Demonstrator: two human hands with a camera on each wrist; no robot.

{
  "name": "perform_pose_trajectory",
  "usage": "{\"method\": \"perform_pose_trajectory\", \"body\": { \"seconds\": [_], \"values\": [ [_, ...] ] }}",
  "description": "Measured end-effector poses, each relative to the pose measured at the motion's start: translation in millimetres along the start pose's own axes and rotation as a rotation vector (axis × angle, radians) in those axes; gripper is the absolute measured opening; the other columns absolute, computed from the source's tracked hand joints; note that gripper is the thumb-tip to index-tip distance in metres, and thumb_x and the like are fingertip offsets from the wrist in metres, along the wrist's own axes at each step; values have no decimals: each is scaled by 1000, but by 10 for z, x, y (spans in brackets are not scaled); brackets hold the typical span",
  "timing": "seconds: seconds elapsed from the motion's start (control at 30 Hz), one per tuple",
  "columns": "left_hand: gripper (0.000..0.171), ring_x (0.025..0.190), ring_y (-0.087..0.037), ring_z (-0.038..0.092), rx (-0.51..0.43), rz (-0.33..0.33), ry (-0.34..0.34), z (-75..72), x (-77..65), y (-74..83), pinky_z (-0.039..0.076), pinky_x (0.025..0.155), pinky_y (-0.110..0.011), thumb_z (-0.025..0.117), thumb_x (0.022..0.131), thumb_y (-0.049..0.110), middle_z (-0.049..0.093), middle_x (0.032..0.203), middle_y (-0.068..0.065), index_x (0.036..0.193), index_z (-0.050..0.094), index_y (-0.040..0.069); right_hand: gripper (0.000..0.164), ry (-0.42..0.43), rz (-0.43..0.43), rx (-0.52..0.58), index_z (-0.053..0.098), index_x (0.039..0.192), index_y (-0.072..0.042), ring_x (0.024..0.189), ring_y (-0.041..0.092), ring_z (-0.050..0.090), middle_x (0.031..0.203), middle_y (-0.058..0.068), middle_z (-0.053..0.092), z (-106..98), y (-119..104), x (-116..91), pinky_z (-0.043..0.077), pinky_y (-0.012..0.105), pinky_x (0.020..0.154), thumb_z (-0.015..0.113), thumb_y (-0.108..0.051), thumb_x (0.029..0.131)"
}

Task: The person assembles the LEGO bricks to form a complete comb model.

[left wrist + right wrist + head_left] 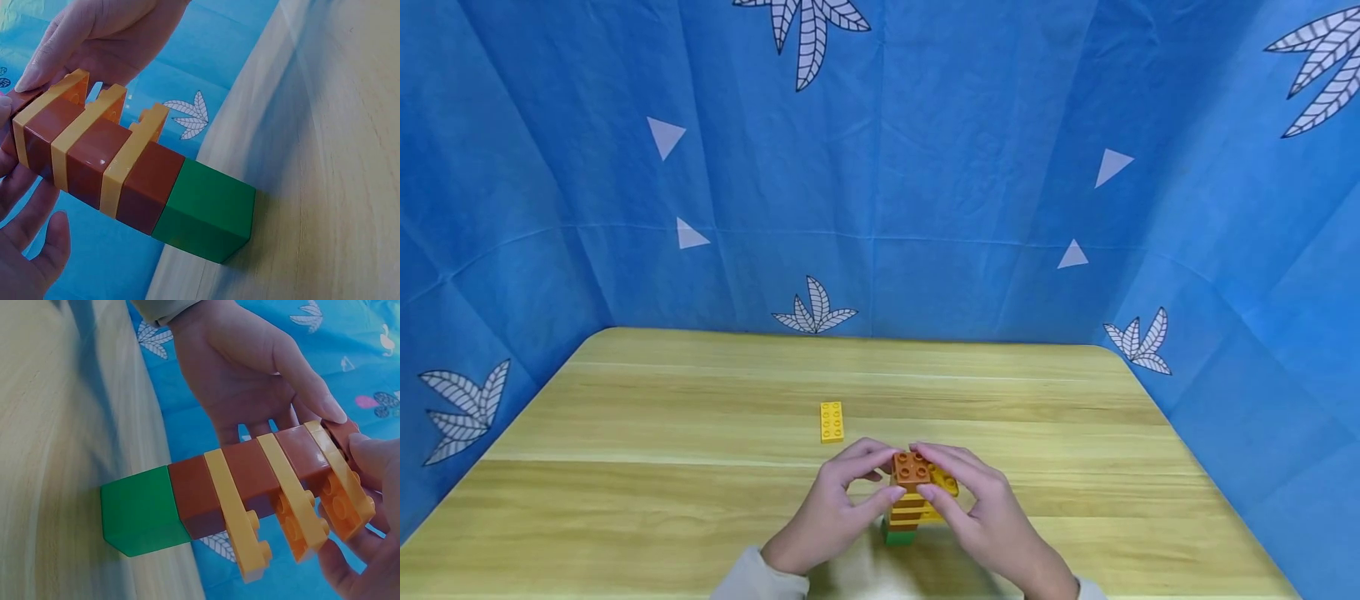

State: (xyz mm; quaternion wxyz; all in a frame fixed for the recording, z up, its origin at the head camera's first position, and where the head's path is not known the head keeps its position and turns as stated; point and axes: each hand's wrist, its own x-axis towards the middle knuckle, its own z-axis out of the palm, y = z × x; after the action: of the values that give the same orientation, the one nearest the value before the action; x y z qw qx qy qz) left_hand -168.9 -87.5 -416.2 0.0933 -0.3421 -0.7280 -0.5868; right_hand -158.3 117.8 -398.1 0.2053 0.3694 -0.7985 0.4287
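Observation:
A tower of toy building bricks stands upright on the table. At its foot is a green brick (206,206), and above it brown bricks (194,487) alternate with three yellow plates (234,519) that jut out to the right. My left hand (844,492) pinches the brown top brick (912,469) from the left with thumb and fingertips. From the other side my right hand (988,504) holds the same top brick, its fingers arching over the jutting plates. Studs on the top brick show between the hands; some fingertips are hidden behind it.
A loose yellow brick (832,422) with two rows of studs lies on the wooden table (662,500), beyond the left hand. Blue cloth (880,167) with leaf and triangle prints hangs around the table's back and sides.

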Motion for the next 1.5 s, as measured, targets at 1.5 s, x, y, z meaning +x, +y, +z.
{"method": "perform_pose_trajectory", "body": {
  "seconds": [1.5],
  "values": [
    [38, 100, -24, 59, 60, -77, -79, -71, -48, -212, 52, 84, -38, 71, 84, 25, 61, 113, 5, 119, 64, 11, 42, -6, 50, 32, 58, 125, -5, 107, 19, 61, 117, 9, 64, -26, 60, -19, 51, 27, 91, 68, -2, 84]
  ]
}}
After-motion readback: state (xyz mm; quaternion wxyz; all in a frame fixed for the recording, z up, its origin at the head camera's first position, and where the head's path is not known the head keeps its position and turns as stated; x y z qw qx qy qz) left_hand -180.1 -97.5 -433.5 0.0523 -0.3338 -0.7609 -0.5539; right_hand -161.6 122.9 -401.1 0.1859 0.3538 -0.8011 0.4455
